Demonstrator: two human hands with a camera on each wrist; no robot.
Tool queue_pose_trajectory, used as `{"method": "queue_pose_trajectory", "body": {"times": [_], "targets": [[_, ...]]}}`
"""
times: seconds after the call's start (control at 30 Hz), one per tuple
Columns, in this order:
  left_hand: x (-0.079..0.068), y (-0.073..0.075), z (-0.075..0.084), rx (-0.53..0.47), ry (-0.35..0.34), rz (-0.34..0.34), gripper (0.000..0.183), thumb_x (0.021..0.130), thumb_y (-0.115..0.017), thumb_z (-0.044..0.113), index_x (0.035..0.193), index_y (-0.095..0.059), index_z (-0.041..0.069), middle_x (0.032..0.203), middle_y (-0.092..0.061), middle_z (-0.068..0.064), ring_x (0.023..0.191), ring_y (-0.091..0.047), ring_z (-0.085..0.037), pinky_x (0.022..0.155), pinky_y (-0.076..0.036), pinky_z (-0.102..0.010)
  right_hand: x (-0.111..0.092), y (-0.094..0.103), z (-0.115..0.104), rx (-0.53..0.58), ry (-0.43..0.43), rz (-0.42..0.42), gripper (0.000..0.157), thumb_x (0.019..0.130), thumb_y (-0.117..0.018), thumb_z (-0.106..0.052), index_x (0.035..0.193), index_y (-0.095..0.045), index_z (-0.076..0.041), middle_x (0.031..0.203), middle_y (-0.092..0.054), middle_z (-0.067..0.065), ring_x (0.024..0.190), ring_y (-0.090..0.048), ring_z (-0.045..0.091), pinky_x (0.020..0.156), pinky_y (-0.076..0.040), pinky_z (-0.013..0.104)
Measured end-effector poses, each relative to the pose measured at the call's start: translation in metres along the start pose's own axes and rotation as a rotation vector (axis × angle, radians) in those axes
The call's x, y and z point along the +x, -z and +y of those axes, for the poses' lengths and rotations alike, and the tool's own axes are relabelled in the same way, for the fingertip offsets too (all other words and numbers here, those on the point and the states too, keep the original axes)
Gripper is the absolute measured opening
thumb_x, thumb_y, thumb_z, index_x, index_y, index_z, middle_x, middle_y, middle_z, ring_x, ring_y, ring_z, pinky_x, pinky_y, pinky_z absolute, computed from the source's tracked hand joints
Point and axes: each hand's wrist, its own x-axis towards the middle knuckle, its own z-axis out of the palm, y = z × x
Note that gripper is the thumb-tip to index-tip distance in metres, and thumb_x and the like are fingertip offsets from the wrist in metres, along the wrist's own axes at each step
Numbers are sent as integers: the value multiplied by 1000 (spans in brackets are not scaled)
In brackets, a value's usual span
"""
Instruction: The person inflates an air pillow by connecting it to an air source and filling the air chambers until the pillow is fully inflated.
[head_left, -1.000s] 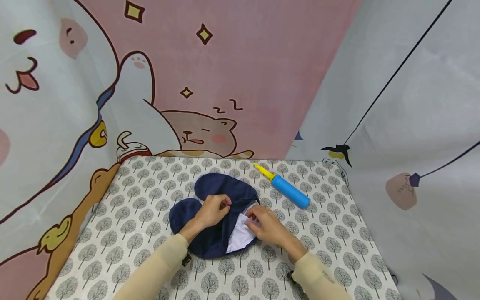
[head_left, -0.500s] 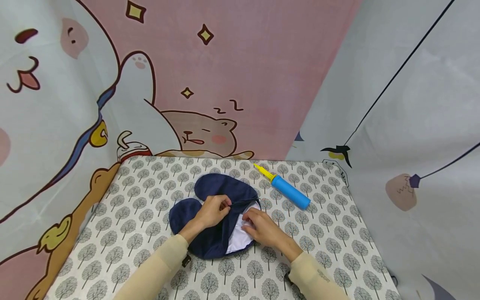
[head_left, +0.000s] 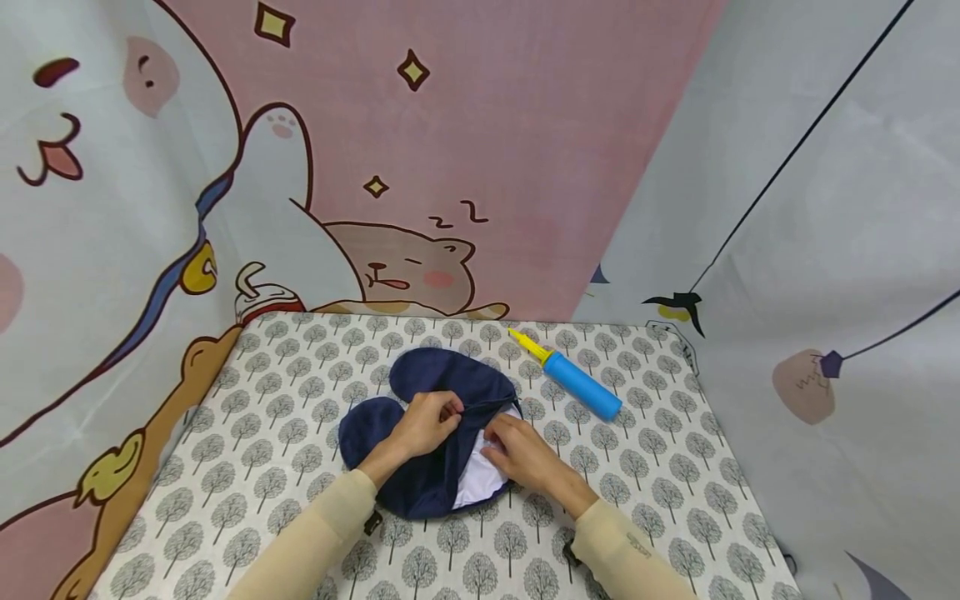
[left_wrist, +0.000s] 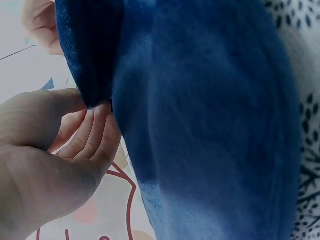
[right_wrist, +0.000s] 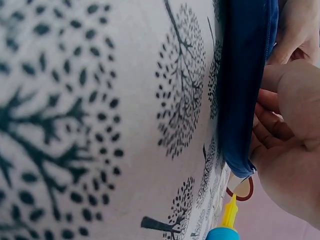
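A navy U-shaped neck pillow (head_left: 450,367) lies flat on the table, its two rounded lobes toward the far left. Along its right side the fabric cover gapes, and a white inner layer (head_left: 477,482) shows there. My left hand (head_left: 429,422) pinches the folded edge of the navy cover between thumb and fingertips, also seen in the left wrist view. At the gap, my right hand (head_left: 528,454) has its fingertips against the white layer, with thumb and index finger apart. In the right wrist view a zip runs along the navy edge (right_wrist: 245,90), and the fingertips are partly hidden behind it.
A blue hand pump (head_left: 581,385) with a yellow nozzle (head_left: 528,343) lies behind and right of the pillow. The tablecloth (head_left: 262,500) has a tree print. Cartoon-printed curtains (head_left: 525,167) rise at the back and sides.
My right hand has shifted slightly left over the white layer. My left hand keeps its pinch on the cover, and the pillow and pump stay in place.
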Motion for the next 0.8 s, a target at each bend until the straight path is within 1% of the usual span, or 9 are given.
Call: {"method": "queue_pose_trajectory", "body": {"times": [0.07, 0.1, 0.2, 0.3, 0.33, 0.43, 0.57, 0.67, 0.8], "targets": [[-1, 1, -1, -14, -26, 4, 7, 98, -79, 1, 103, -80, 5, 92, -83, -6, 82, -77, -12, 77, -65, -30, 0, 0, 1, -6, -1, -2, 13, 101, -85, -14, 109, -76, -8, 99, -71, 0, 88, -63, 9, 79, -56, 27], [-1, -1, -5, -19, -59, 12, 6, 99, -77, 2, 103, -80, 5, 91, -83, -5, 81, -76, -10, 75, -64, -29, -1, -1, 1, -9, 0, -2, 13, 101, -85, -14, 108, -75, -8, 98, -70, 0, 88, -62, 9, 78, -56, 27], [-2, 0, -5, -28, -94, 27, 6, 97, -77, 1, 102, -79, 4, 89, -82, -6, 79, -75, -9, 72, -63, -30, -1, -1, 1, -20, 1, -5, 13, 100, -85, -14, 107, -75, -8, 97, -69, -1, 87, -61, 9, 78, -55, 27], [-1, 0, -4, -20, -75, 20, 6, 98, -77, 1, 103, -80, 3, 90, -83, -6, 80, -76, -11, 73, -63, -29, 0, 0, 1, -28, 7, -11, 14, 100, -86, -13, 107, -75, -8, 97, -69, 0, 87, -61, 9, 77, -56, 27], [-1, 2, 0, -19, -46, 11, 7, 97, -78, 0, 102, -80, 3, 90, -83, -7, 81, -77, -13, 75, -64, -29, 0, 1, 1, -32, 8, -14, 14, 100, -86, -14, 107, -75, -8, 97, -69, 0, 87, -61, 9, 77, -56, 27], [-1, 1, 1, -7, -29, 2, 6, 98, -78, 1, 103, -81, 4, 92, -83, -6, 82, -78, -14, 76, -64, -28, 0, 2, 1, -39, 20, -15, 11, 100, -83, -12, 105, -75, -8, 96, -69, 0, 85, -59, 8, 76, -55, 25], [-2, 0, -2, -6, -67, 36, 6, 96, -79, 1, 101, -80, 4, 89, -82, -4, 79, -75, -9, 73, -63, -27, 1, 5, 1, -30, 35, 25, 6, 97, -81, -11, 100, -76, -8, 91, -70, -1, 80, -59, 6, 71, -53, 21], [-2, -2, -2, -11, -88, 65, 8, 94, -79, 2, 101, -79, 4, 89, -82, -5, 78, -73, -8, 71, -63, -27, 2, 8, 1, 7, 41, 73, 7, 93, -81, -9, 97, -77, -7, 86, -72, -1, 75, -62, 5, 67, -53, 18], [-4, -1, 3, -10, -104, 68, 14, 94, -82, 2, 107, -80, 4, 99, -82, -7, 87, -77, -16, 78, -64, -30, 2, 11, 1, 76, 21, 101, 7, 90, -82, -8, 95, -78, -6, 83, -75, 2, 71, -64, 3, 65, -54, 16]]}}
